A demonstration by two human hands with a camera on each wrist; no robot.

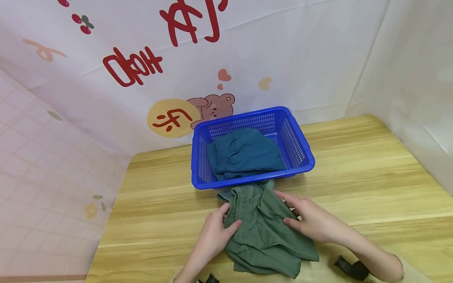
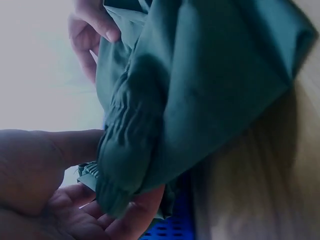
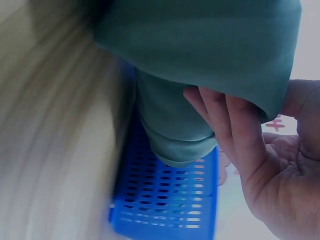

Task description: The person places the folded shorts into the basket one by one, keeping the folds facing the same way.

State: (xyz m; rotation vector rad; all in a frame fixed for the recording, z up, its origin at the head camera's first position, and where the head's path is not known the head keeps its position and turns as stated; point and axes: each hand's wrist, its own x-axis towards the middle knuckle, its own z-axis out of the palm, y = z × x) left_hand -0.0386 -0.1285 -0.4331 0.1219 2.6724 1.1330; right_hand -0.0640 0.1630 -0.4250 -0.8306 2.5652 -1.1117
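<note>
Green shorts [image 1: 265, 232] with a gathered elastic waistband lie partly folded in front of a blue basket [image 1: 306, 167]. At the waistband side, my left hand [image 1: 214, 232] holds the cloth between thumb and fingers. My right hand [image 1: 313, 220] holds the opposite edge, its thumb on top. In the left wrist view the gathered waistband [image 2: 132, 125] sits between the left thumb and fingers. From the right wrist, the right fingers [image 3: 245, 130] reach under a hanging fold of the green cloth [image 3: 210, 50]. Inside the basket lies folded teal clothing [image 1: 251, 151] with an elastic waist.
The basket stands at the back of a wooden table [image 1: 155, 220], near a white printed wall covering [image 1: 283, 51] with red characters and a bear. More pale covering borders the table's left and right. A black strap-like piece [image 1: 352, 268] is by the right forearm.
</note>
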